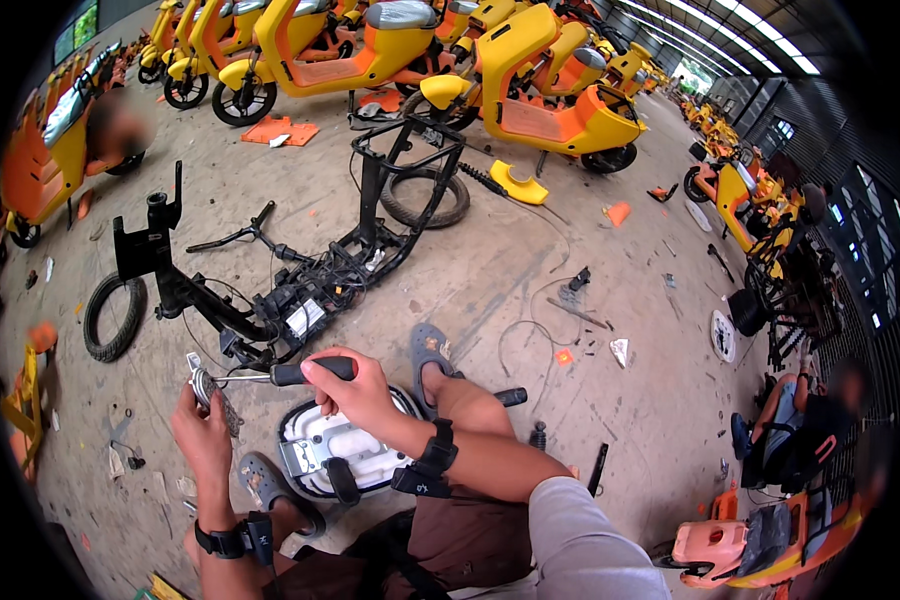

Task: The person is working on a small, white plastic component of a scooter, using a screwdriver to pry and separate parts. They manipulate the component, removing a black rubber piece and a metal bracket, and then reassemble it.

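My left hand (202,438) is closed around a small round metal part (204,384) with a pale tab at its top. My right hand (358,392) grips a screwdriver (288,374) by its black handle. Its shaft points left, and the tip meets or nearly meets the round part; the exact contact is too small to tell. Below my right hand, a white scooter seat base (370,445) with a dark rim lies between my feet. A stripped black scooter frame (175,285) rests on the floor just beyond my hands.
Loose tyres lie left (116,318) and behind the frame. A yellow cover (518,183), cables and small scraps are scattered on the concrete floor. Yellow scooters (530,115) stand in rows at the back. Another person (795,425) sits at right, near an orange scooter (710,548).
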Action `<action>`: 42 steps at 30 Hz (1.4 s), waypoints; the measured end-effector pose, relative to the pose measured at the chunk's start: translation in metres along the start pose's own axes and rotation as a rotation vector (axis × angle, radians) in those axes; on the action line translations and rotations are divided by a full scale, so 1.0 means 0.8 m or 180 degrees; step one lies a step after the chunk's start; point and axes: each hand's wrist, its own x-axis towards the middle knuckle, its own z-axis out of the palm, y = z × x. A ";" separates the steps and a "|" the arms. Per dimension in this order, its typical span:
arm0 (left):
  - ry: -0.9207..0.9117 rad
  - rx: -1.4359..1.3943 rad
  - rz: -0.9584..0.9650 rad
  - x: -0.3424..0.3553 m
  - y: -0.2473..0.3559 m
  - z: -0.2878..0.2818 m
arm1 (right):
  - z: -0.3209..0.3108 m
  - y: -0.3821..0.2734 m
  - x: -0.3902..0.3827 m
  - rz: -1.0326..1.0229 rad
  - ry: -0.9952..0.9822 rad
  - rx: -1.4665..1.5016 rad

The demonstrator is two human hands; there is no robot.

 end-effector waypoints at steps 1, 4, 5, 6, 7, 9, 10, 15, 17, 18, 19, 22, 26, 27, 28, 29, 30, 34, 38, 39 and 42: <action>0.0111 0.0102 0.0131 0.000 -0.004 0.002 | 0.003 -0.002 0.002 0.0171 0.0168 0.0000; 0.0164 0.0630 0.0319 -0.001 0.003 0.019 | -0.019 0.007 0.014 0.0871 0.0569 0.0349; 0.0147 0.0458 0.0243 0.002 -0.001 0.020 | -0.018 0.009 0.015 0.0724 0.0581 0.0275; 0.0048 0.0560 0.0235 0.004 -0.001 0.016 | -0.018 0.013 0.016 0.0521 0.0453 0.0175; -0.0036 0.0660 0.0246 0.010 0.000 0.007 | -0.017 0.013 0.018 0.0342 0.0299 0.0093; -0.0144 0.0710 0.0332 0.022 -0.004 -0.005 | -0.009 0.012 0.021 -0.0037 0.0029 0.0191; -0.0182 0.0672 0.0389 0.027 -0.012 -0.010 | -0.009 0.011 0.021 -0.0393 -0.0209 0.0192; -0.0798 -0.0284 0.0353 0.040 -0.041 -0.013 | -0.028 -0.049 -0.006 -0.0474 -0.0733 -0.0832; -0.0903 -0.0389 0.0195 0.045 -0.062 -0.011 | -0.032 -0.030 -0.007 -0.0478 -0.0600 -0.0670; -0.0946 -0.0483 0.0001 0.045 -0.066 -0.018 | -0.026 -0.020 -0.006 -0.0335 -0.0539 -0.0549; -0.1037 -0.0332 0.0067 0.044 -0.060 -0.020 | -0.023 -0.017 -0.017 -0.0384 -0.0368 -0.0475; -0.1024 -0.0408 0.0379 0.045 -0.070 -0.003 | -0.024 -0.036 -0.048 -0.0062 -0.0047 -0.0483; -0.0929 -0.0375 0.0348 0.030 -0.044 -0.010 | -0.009 -0.039 -0.057 0.0460 0.0125 -0.0297; -0.0885 -0.0503 0.0405 0.030 -0.050 0.001 | -0.009 -0.042 -0.059 0.0559 0.0140 -0.0240; -0.0809 -0.0270 0.0297 0.023 -0.035 -0.015 | 0.002 -0.035 -0.048 0.0664 0.0021 -0.0169; -0.0653 -0.0053 0.0545 0.017 -0.035 -0.005 | -0.004 -0.030 -0.044 0.0816 -0.0011 -0.0210; -0.0761 0.0207 0.0609 0.011 -0.027 0.003 | -0.020 -0.032 -0.042 0.0899 -0.0042 -0.0340; -0.0798 0.0724 0.0412 0.008 0.017 0.000 | -0.057 -0.077 -0.036 0.0446 0.0421 -0.1042; -0.0724 0.0793 0.0195 0.009 0.031 -0.029 | -0.087 -0.059 0.000 0.0453 0.0284 -0.2185; -0.0701 0.0711 0.0260 0.009 0.023 -0.025 | -0.091 -0.041 0.011 0.0480 0.0171 -0.2546; -0.0849 0.0435 0.0225 0.002 0.024 -0.015 | -0.088 0.012 0.032 0.0834 -0.0413 -0.3494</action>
